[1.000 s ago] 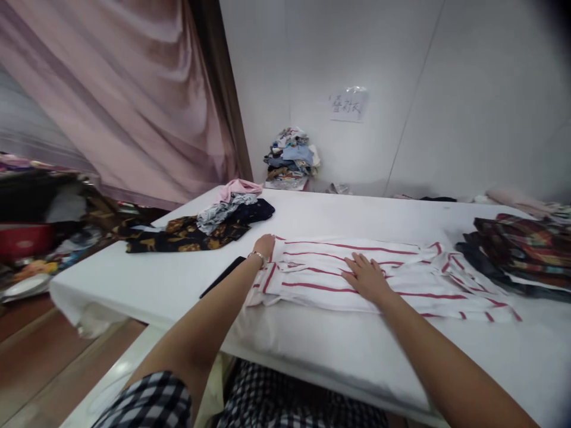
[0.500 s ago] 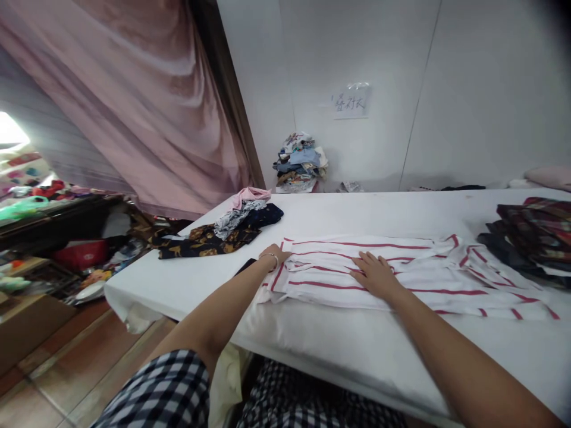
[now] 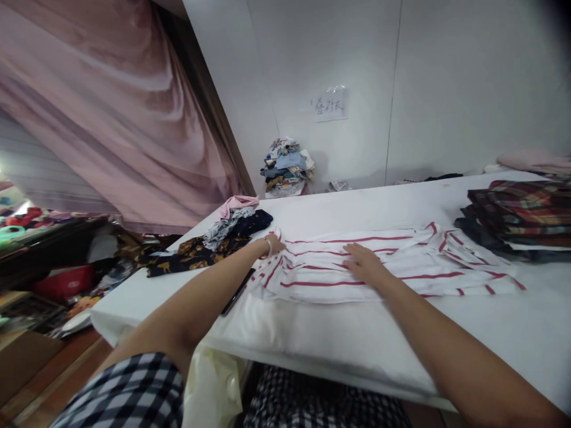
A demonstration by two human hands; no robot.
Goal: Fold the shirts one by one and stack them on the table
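Note:
A white shirt with red stripes (image 3: 325, 290) lies lengthwise across the table, folded into a long strip. At its left end my left hand (image 3: 275, 244), with a bracelet at the wrist, is closed on the cloth, which bunches and creases there. My right hand (image 3: 364, 265) rests flat on the middle of the shirt, fingers stretched out. A dark phone-like object (image 3: 237, 292) lies by my left forearm, partly hidden by it.
Crumpled clothes (image 3: 196, 254) lie at the table's left end. Folded plaid clothes (image 3: 526, 211) are stacked at the right. By the wall stands a tall garment pile (image 3: 289, 166), below a paper sign (image 3: 331, 106). A pink curtain (image 3: 134, 119) hangs at the left.
The shirt's left end has gone from lying fairly flat to gathered and creased at my left hand. My right hand stays flat on the cloth. The camera view has shifted, uncovering more of the dark object.

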